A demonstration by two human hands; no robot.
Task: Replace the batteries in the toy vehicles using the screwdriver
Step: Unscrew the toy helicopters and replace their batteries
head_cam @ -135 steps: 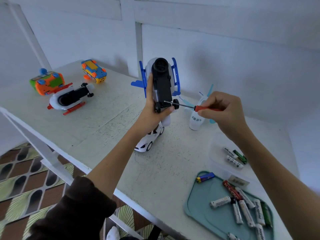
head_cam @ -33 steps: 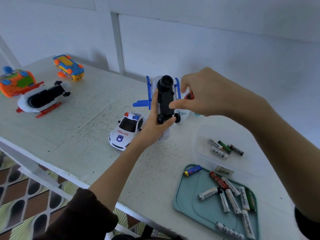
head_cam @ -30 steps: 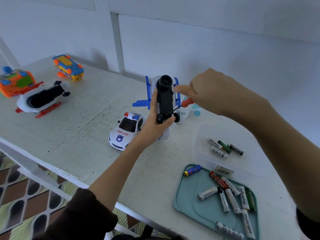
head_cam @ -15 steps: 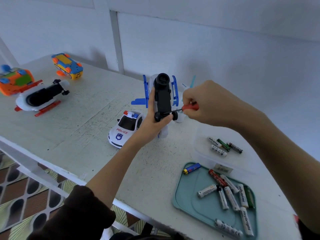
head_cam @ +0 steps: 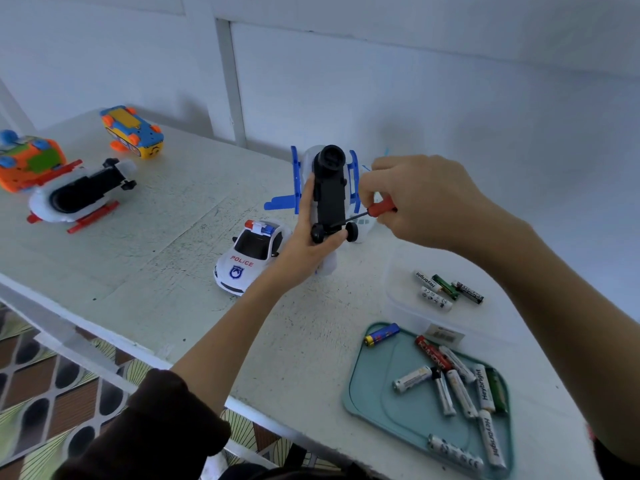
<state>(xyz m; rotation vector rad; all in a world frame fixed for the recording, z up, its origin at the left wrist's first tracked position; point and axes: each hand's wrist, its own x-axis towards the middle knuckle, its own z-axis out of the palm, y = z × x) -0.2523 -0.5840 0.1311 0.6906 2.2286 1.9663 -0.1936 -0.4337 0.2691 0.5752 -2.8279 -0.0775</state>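
Observation:
My left hand (head_cam: 308, 244) grips a white and blue toy plane (head_cam: 329, 192) above the table, its black underside with small wheels turned toward me. My right hand (head_cam: 419, 202) holds a red-handled screwdriver (head_cam: 379, 211); the thin shaft slants down left, with its tip at the lower end of the black underside near the wheels. Loose batteries (head_cam: 457, 389) lie on a teal tray (head_cam: 367, 403) at the front right. A few more batteries (head_cam: 446, 289) sit in a clear container (head_cam: 398, 299) behind the tray.
A white police car (head_cam: 249, 259) stands just left of my left wrist. At the far left lie a white and red toy on its side (head_cam: 78, 195), an orange toy (head_cam: 27, 162) and a yellow and blue toy (head_cam: 133, 131). The table's front edge (head_cam: 104, 337) runs diagonally.
My right hand drew back from the top of the plane, brought the screwdriver down and set its tip against the underside near the wheels. My left hand kept the plane upright throughout.

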